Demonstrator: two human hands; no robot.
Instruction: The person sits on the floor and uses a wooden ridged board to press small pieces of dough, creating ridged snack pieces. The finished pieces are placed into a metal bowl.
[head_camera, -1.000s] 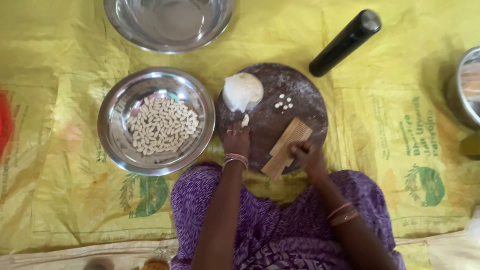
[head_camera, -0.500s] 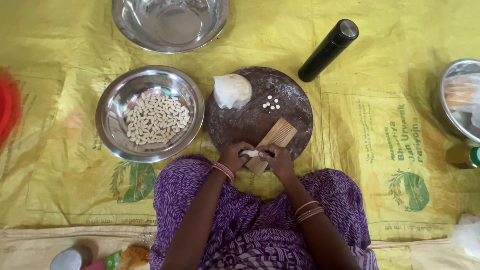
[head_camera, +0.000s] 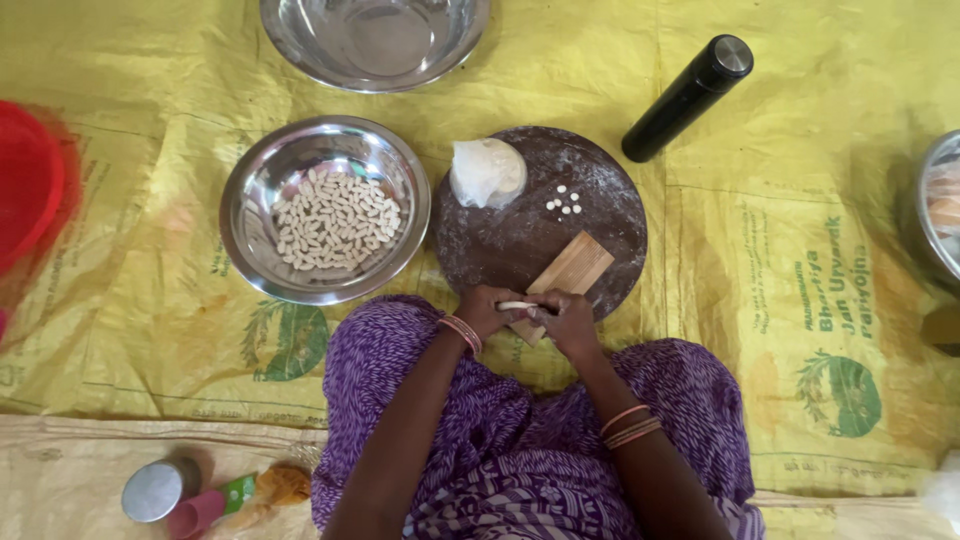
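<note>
Both hands (head_camera: 530, 312) together, pinching a dough strip (head_camera: 517, 306) over the wooden block (head_camera: 567, 276); shaping step, finished pieces (head_camera: 335, 222) fill the bowl (head_camera: 262, 180).

A purple garment (head_camera: 520, 440) with a pale printed pattern is being worn; thin bangles—orange and pink—are being worn on the 2 wrists (head_camera: 462, 332).

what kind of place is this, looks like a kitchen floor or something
Probably a floor-level food-preparation spot at home: a yellow woven plastic mat covers the ground, a round dark wooden board holds a lump of dough, and a steel bowl holds small shaped dough pieces.
</note>
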